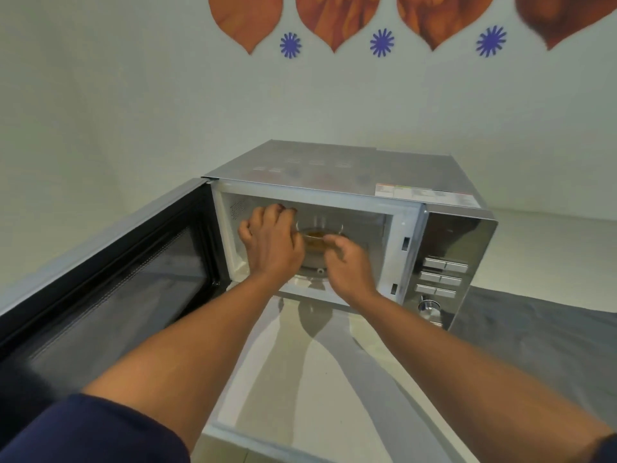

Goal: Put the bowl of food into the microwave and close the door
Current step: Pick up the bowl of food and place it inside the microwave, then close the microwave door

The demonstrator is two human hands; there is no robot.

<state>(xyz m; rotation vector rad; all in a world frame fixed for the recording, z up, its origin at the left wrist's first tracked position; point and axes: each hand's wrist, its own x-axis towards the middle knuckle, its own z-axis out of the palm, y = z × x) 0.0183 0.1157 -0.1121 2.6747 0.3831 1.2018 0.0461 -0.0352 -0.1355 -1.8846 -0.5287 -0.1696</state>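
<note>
A pale wall with orange leaf shapes and blue stars stands behind the worktop, where a grey cloth lies along the right edge. Inside the microwave, both hands meet at the glass bowl: the left hand curls over its left rim, the right hand pinches the near right rim. The bowl, brown food in it, sits mid-cavity on or just above the turntable; I cannot tell which. I'd say set it down centred, let go with both hands together, draw them straight out, then swing the door, wide open at the left, shut.
</note>
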